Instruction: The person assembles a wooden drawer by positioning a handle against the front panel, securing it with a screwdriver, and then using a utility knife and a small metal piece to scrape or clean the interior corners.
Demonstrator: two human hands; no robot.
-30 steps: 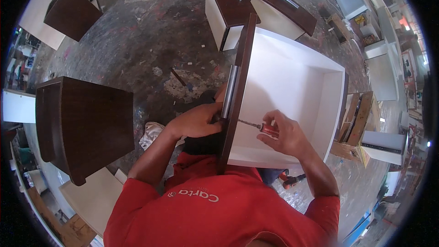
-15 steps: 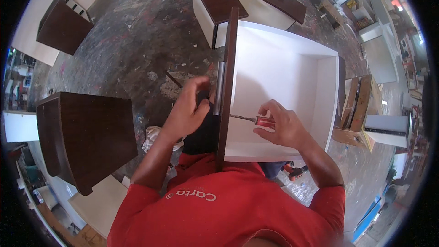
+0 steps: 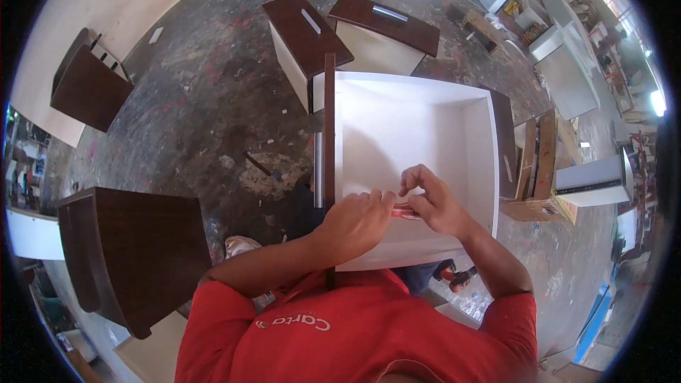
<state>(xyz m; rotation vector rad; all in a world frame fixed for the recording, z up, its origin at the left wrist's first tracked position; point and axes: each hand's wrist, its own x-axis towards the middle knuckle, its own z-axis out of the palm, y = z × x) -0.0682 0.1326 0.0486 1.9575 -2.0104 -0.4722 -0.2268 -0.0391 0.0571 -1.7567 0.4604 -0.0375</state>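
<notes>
In the head view, the red screwdriver (image 3: 403,211) sits between both hands, over the white drawer (image 3: 433,131). The left hand (image 3: 358,223) curls at one end; the right hand (image 3: 438,206) bends beside the other. I cannot tell which grips it.

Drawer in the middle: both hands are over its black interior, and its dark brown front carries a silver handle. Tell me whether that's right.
Not quite: the head view shows the interior is white, not black. The left hand and right hand are over it, and the dark brown front carries a silver handle.
</notes>
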